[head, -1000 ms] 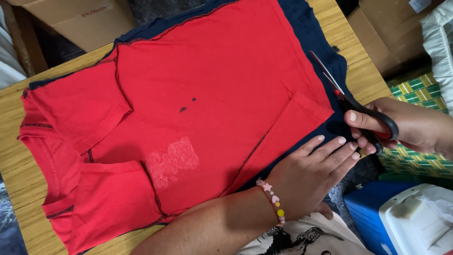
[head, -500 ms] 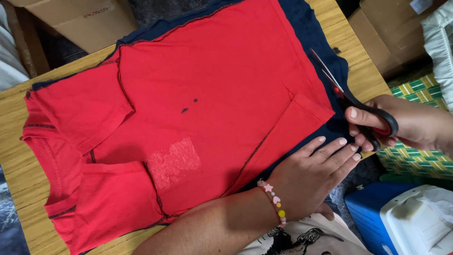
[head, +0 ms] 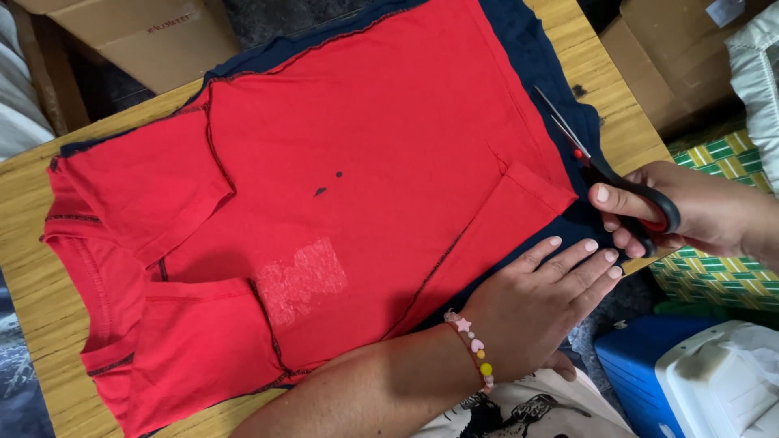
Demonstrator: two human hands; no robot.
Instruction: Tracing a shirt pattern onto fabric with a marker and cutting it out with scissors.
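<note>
Red shirt (head: 365, 162) flat under left hand (head: 535, 312); right hand (head: 690, 211) grips scissors (head: 600, 174).

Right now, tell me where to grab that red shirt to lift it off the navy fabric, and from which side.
Pinch the red shirt at its collar end, the left edge in the head view, coming from that side. It lies flat and inside out, sleeves folded in. The left hand presses the other end, and the right hand holds the scissors there.
</note>
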